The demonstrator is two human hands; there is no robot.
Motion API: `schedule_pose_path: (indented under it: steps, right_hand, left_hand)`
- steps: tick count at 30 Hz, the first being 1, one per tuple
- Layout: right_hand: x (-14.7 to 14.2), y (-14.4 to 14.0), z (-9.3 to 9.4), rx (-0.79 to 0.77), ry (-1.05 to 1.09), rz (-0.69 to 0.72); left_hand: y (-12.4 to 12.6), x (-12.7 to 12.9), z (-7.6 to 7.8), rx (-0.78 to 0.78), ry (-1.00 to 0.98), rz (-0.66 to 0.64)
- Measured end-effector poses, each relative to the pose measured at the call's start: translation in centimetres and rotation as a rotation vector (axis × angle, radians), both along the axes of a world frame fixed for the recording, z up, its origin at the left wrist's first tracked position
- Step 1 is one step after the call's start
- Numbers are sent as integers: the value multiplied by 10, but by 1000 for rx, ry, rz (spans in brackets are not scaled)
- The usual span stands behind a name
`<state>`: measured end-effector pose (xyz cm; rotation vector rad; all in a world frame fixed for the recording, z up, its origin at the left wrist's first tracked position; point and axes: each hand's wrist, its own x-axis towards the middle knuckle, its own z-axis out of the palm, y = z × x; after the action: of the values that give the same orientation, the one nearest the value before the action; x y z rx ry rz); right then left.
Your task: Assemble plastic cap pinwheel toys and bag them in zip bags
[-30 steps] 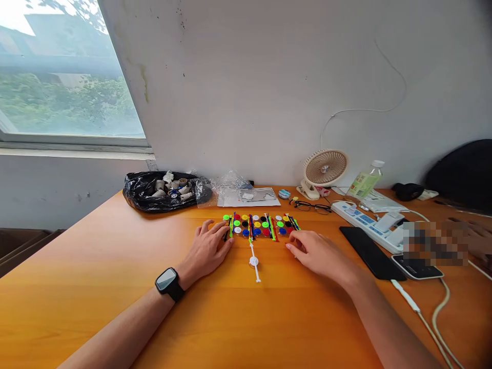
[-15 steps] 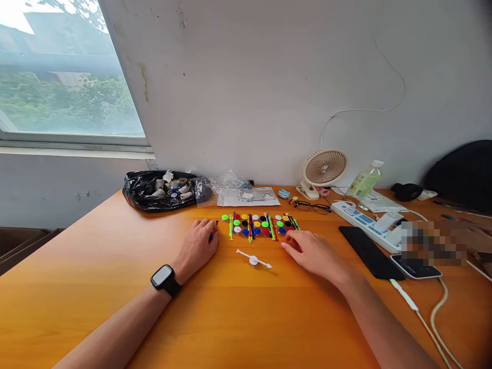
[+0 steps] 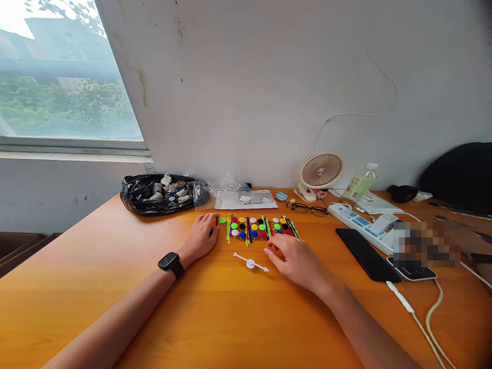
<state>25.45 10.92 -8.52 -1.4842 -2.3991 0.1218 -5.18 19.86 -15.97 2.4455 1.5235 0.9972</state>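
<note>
Rows of small coloured discs and sticks lie in a tight block on the orange table. My left hand, with a black watch on the wrist, rests at the block's left end, fingers curled over a small dark piece. A white stick with a white disc on it lies alone in front of the block. My right hand hovers just right of that white stick, fingers spread and holding nothing, its fingertips near the block's front edge.
At the back stand a black bag of small parts, clear plastic bags, a small fan, glasses and a bottle. To the right are a power strip, a phone, cables and another person's hand.
The white stick turned from pointing at me to lying crosswise. My left hand drew back to the left with a small piece. My right hand moved left toward the white stick.
</note>
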Motion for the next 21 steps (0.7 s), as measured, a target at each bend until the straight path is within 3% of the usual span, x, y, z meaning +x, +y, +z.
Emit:
schedule_pose_path:
  steps: [10,18,21]
  right_hand:
    - [-2,1,-11,-12,10,36]
    - [-4,-1,-10,-24,24,35]
    - [-5,-2,-9,-36,27,39]
  left_hand:
    - [1,4,8,20,-70,-166]
    - [3,5,10,69,-379,-12]
    - [1,4,12,77,-419,-30]
